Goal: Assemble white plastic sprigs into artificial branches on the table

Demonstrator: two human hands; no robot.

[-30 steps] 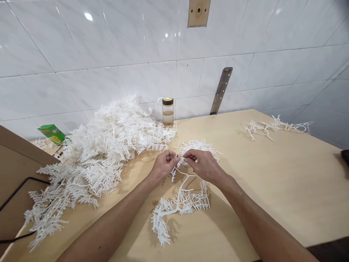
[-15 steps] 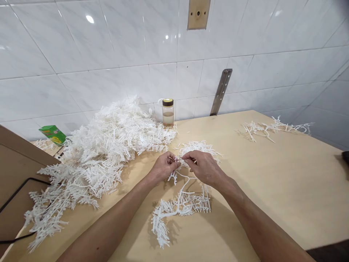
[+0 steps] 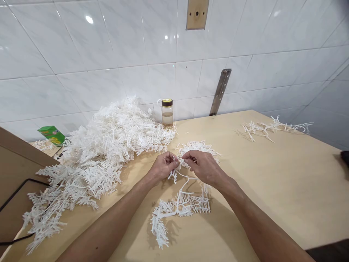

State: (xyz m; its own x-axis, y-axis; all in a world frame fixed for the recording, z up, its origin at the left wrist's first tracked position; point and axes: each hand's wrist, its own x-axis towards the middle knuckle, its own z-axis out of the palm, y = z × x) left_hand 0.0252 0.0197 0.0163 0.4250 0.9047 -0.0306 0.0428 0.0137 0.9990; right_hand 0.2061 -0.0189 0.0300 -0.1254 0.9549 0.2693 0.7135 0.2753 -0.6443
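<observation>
Left hand (image 3: pixel 161 168) and right hand (image 3: pixel 204 165) work close together above the table (image 3: pixel 289 189), near mid-view, fingertips facing each other with a narrow gap between. Left thumb and fingers are pinched on the upper end of a white branched piece (image 3: pixel 177 210), which looks like plastic. From the left hand its thin, curving stem runs toward the viewer, between the two forearms; the lower end spreads into densely fringed sprigs, one arm of them angling to the lower left. Right thumb and forefinger are drawn nearly together beside the left fingertips; cannot tell whether a sprig is caught between them. Just behind the hands: a low, loose pile of short white bits (image 3: pixel 200 146) on the table. To the left: a large heap of fringed white branches (image 3: pixel 109 134), reaching from near the wall to the near left part of the table. A capped bottle (image 3: pixel 167 115), partly filled with liquid, stands upright at the heap's right end, by the tiled wall (image 3: pixel 122 40). Green carton (image 3: pixel 51 135) tilted, at far left behind the heap. Well apart, far right: sparser white branches (image 3: pixel 264 127), mostly bare stems.
</observation>
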